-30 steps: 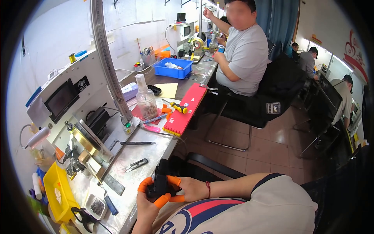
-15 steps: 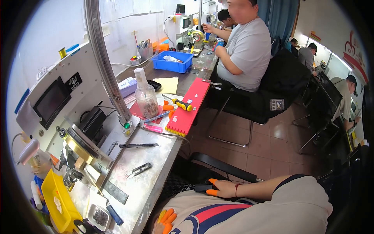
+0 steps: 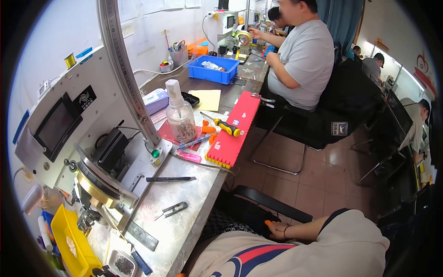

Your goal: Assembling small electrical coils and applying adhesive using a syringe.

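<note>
My right hand is low beside my lap, near the chair's black armrest. An orange finger cot shows on one finger; the other fingers are mostly hidden against dark cloth, so I cannot make out a grip. Of my left hand only an orange-covered fingertip shows at the lower edge. On the metal bench nearest me lie small thread snips, a black craft knife and a flat dark metal bar. A blue-handled tool rests beside a white dish of dark bits.
A bench machine with a brass-rimmed wheel stands left, above a yellow bin. A yellow-black screwdriver lies on a red ridged board. Beyond are a clear pump bottle, a blue bin and a seated co-worker.
My left hand has dropped almost out of view. My right hand has shifted slightly right, and the black object at its fingers no longer shows clearly. The bench scene has shifted slightly right in view.
</note>
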A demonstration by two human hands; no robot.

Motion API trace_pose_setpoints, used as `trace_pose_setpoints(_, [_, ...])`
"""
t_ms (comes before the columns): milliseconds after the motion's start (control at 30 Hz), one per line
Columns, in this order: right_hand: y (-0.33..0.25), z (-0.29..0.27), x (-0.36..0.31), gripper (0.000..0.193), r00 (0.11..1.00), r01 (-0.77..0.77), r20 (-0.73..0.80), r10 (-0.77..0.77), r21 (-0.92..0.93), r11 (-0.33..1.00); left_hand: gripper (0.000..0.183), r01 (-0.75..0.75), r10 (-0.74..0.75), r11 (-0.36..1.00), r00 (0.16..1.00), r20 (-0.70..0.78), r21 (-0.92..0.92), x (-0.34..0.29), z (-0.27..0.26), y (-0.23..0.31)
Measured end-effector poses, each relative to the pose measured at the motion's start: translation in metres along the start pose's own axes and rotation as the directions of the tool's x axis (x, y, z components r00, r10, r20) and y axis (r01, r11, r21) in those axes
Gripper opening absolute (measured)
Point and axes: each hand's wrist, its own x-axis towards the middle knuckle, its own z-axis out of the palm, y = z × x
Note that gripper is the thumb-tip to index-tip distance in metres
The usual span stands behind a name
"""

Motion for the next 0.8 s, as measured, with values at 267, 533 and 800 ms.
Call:
trace_pose_setpoints(267, [-0.052,-0.061,-0.034,0.045,0.967,0.134,0.25,-0.059,-0.296,0.946,0.061,0.425,0.917,0.279,0.149,-0.371,0.861,-0.031,-0.056,-0.022])
trace_pose_setpoints(533, [-0.166,-0.141,-0.054,0.025,0.517,0.741,-0.336,-0.787,-0.284,0.608,0.067,0.229,0.574,0.762,0.193,-0.796,0.606,-0.014,-0.083,-0.116])
trace_pose_setpoints(800, [-0.243,-0.184,-0.024,0.043,-0.096,0.987,-0.647,-0.756,-0.158,0.01,0.084,0.226,0.468,0.855,0.054,-0.882,0.467,-0.001,-0.078,-0.076])
